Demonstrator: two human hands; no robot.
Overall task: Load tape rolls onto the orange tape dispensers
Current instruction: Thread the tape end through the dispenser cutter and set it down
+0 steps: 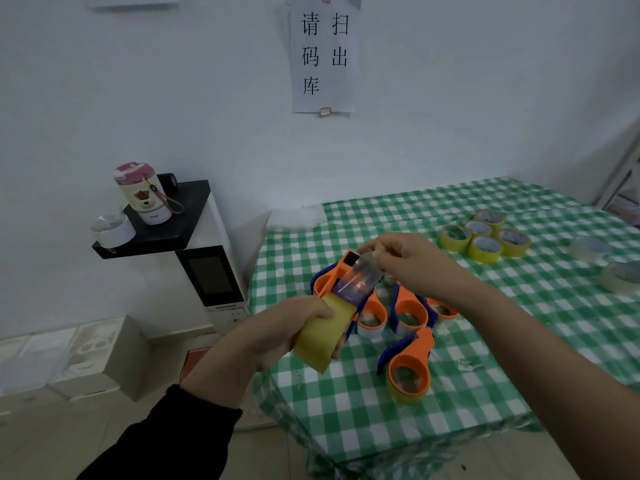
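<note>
The held dispenser (337, 271) is largely covered by the yellow roll (322, 337) and left hand (277, 327); clear rolls (620, 278) at the right edge are blurred, perhaps cropped.

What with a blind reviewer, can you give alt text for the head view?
A left hand grips a yellow tape roll on an orange plastic tape dispenser while the right hand pinches its clear tape end. More orange dispensers and loose yellow tape rolls lie on a green checked tablecloth.

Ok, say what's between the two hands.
Head view: a clear tape strip over the orange dispenser, from the yellow roll in left hand to right hand.
</note>
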